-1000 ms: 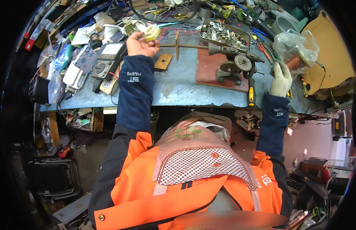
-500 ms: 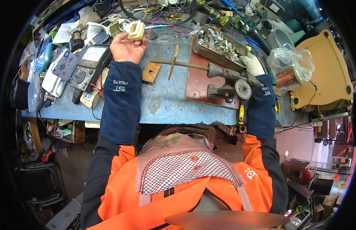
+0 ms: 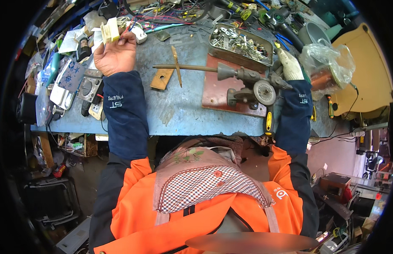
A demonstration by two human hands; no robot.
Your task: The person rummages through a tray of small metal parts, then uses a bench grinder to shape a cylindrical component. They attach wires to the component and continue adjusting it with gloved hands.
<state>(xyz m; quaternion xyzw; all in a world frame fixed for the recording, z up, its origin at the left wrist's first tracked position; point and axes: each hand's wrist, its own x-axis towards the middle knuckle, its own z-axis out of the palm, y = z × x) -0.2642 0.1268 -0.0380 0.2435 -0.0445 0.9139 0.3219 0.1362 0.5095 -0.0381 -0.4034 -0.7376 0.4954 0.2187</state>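
Observation:
My left hand [image 3: 116,57], bare, pinches a cream plastic bobbin [image 3: 110,30] above the bench's left side. My gloved right hand [image 3: 289,63] is beside the metal tin of small parts [image 3: 230,39], fingertips drawn together; what they hold is unclear. Left of its wrist, a cast metal machine with a handwheel [image 3: 264,92] stands on a red board [image 3: 212,95], its long rod [image 3: 191,67] reaching left past a narrow wooden strip [image 3: 179,77]. A square wooden plate with a hole [image 3: 157,81] lies below the rod. A yellow-handled tool [image 3: 269,122] lies at the front edge.
An analog meter [image 3: 87,88], papers, bags and cables crowd the bench's [image 3: 171,122] left. A bagged copper-coloured object [image 3: 321,82], grey container [image 3: 314,33] and tan panel [image 3: 367,67] are at the right. Tools and wires fill the back; clutter lies below the bench.
My left hand has moved left, carrying the bobbin. My right hand has moved forward and left to the tin's right end. The view has shifted a little.

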